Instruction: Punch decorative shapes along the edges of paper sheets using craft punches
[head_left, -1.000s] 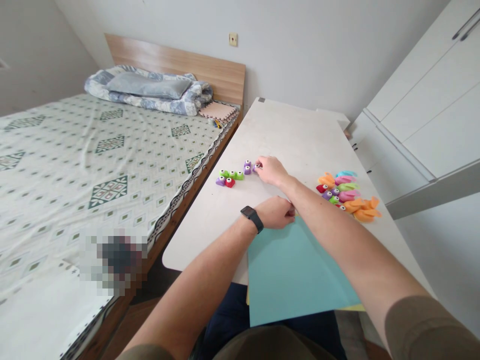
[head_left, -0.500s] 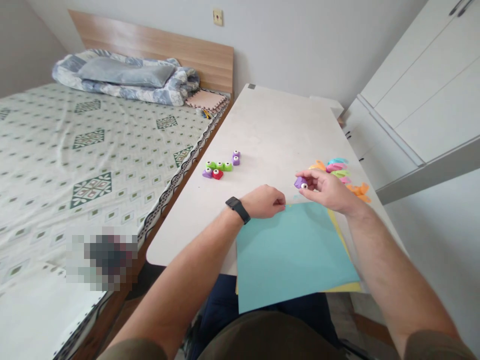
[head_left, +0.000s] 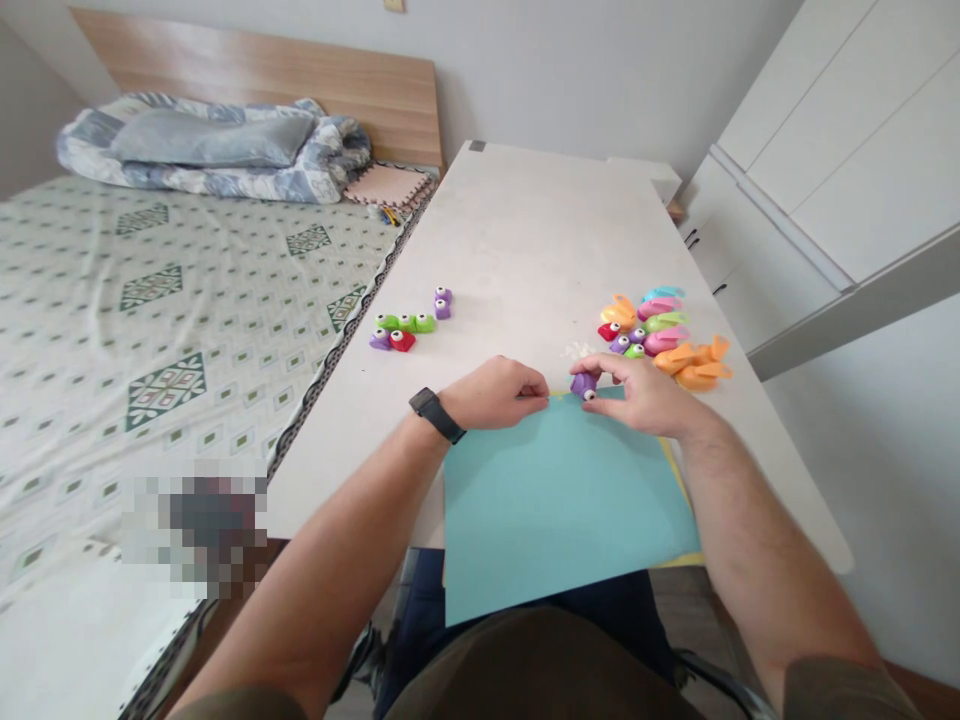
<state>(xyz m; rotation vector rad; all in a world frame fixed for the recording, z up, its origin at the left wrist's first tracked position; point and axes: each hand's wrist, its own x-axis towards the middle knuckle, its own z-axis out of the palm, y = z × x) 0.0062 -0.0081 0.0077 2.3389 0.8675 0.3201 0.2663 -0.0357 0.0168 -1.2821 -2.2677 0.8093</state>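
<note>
My right hand [head_left: 637,395] pinches a purple toy head with a bulging white eye [head_left: 583,386] between thumb and fingers, at the far edge of a blue-green sheet [head_left: 562,490]. To its left, my left hand [head_left: 504,392], with a black watch on the wrist, rests closed at the same edge. Whatever its fingertips hold, if anything, is hidden. Beyond my right hand lie several eyed pieces, among them a red one [head_left: 608,331] and a green one [head_left: 634,351]. Orange tail-shaped pieces [head_left: 697,365] sit beside them, with pink, green and blue ones behind.
On the left of the white table [head_left: 540,230], several green, purple and red eyed pieces [head_left: 405,325] are grouped. Small white bits [head_left: 577,350] lie beyond the sheet. A yellow sheet shows under the blue-green one. A bed [head_left: 225,280] borders the table's left; a cabinet [head_left: 795,200] stands right.
My right hand has brought the purple toy head left and nearer, down to the sheet's far edge. My left hand stays closed at that edge. The view has shifted, uncovering the eyed pieces at right.
</note>
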